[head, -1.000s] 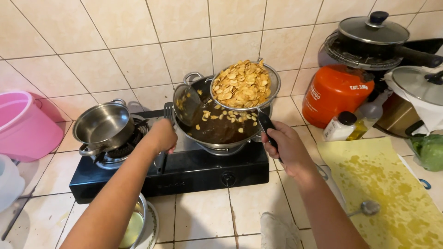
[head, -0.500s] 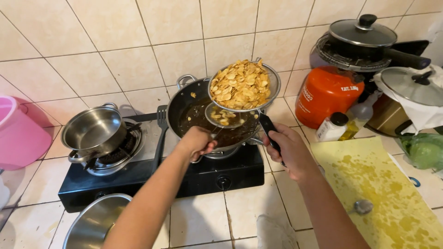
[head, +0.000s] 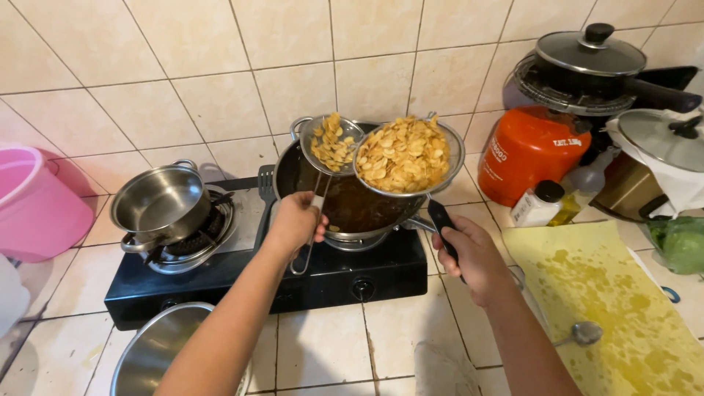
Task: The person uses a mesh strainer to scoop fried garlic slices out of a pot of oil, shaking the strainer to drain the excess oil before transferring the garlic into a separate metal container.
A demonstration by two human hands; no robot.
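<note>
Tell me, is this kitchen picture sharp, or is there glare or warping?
Head view: mostly sharp; soft glare on the steel pot and glass lid; tile lines bow toward the edges, so the lens is wide; the left hand and the strainers look crisp.

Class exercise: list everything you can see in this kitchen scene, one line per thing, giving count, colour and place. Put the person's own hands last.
small strainer: 1, metal, holding golden chips, raised over the wok
large strainer: 1, metal, heaped with golden chips, over the wok's right side
wok: 1, dark, oil inside, on the right burner
stove: 1, black, on the tiled floor
steel pot: 1, silver, on the left burner
steel bowl: 1, silver, front of stove
bucket: 1, pink, far left
gas canister: 1, orange, right of wok
oil-stained paper: 1, yellow, right floor
spoon: 1, metal, on the paper
left hand: grips the small strainer's handle
right hand: grips the large strainer's black handle
</note>
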